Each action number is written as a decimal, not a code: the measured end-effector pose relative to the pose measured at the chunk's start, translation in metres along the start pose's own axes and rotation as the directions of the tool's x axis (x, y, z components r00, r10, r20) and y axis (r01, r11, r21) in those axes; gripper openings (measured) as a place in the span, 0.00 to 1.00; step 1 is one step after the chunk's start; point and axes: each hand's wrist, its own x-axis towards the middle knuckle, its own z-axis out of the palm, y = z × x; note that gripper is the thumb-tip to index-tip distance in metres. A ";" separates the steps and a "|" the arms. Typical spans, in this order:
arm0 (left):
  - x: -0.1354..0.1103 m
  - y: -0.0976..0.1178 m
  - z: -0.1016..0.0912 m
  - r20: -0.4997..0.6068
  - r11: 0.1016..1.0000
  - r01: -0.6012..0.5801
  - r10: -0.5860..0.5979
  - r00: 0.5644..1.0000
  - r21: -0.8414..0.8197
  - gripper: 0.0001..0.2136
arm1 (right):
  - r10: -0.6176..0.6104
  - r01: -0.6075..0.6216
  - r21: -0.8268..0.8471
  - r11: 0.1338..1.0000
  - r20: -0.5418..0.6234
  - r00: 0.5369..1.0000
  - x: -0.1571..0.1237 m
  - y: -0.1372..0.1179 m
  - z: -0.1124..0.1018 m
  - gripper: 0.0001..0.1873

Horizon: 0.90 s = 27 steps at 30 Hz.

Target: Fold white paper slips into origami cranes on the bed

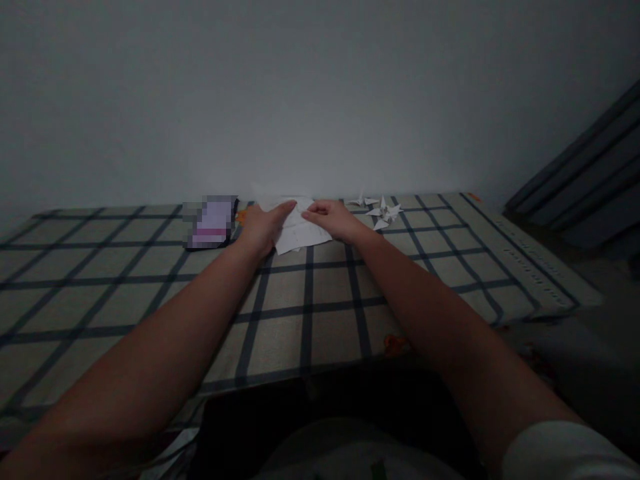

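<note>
White paper [305, 233] lies near the far side of the table, between my two hands, apparently in more than one layer. My left hand [264, 228] grips its left side, thumb stretched over the top and most of its fingers hidden. From the right, my right hand [331, 219] pinches the paper between thumb and bent fingers, close to the left thumb. Just beyond my right hand are folded paper cranes [386, 213], bunched together, with another crane [362, 200] behind them near the wall.
A phone [213, 223] with a blurred, lit screen is left of my left hand. The table wears a checked cloth [330, 293]. A pale wall [310, 93] rises behind it. Dark curtain folds [590, 153] hang at the right. Below the table's front edge is my lap.
</note>
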 end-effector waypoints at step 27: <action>0.028 0.005 -0.014 -0.215 0.947 -0.068 -0.001 0.977 -0.314 0.05 | -0.054 0.054 -0.020 0.998 -0.003 0.999 -0.001 -0.001 -0.002 0.13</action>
